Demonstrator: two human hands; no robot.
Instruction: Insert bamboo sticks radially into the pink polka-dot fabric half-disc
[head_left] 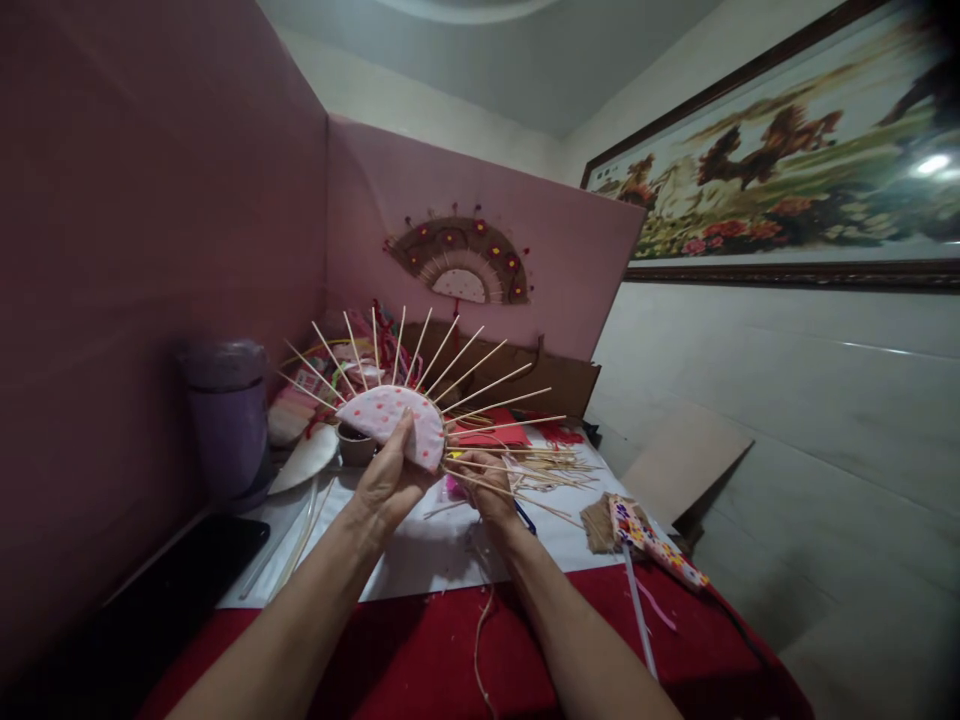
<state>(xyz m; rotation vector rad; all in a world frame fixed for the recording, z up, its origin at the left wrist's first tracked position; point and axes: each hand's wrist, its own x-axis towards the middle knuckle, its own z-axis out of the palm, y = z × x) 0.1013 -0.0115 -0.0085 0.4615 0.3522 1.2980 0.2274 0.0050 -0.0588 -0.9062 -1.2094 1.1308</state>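
Observation:
My left hand (391,478) grips a white half-round fan base (382,408) with red dots, its thumb lying across the front. Thin wooden sticks (442,345) spread outward from the curved edge like rays. At the lower right end of that edge, my right hand (486,482) is closed in a pinch among the lowest sticks. A strand of brown twine (480,645) trails down below this hand over the red cloth. The fingertips partly hide what lies between them.
A decorated brown fan (465,250) hangs on the pink board. Loose sticks (559,465) and red sheets (491,430) lie behind my right hand. At right is a flower-patterned glue gun (652,540). Leftward are a purple cup (229,420), a phone (199,560) and a bowl (354,447).

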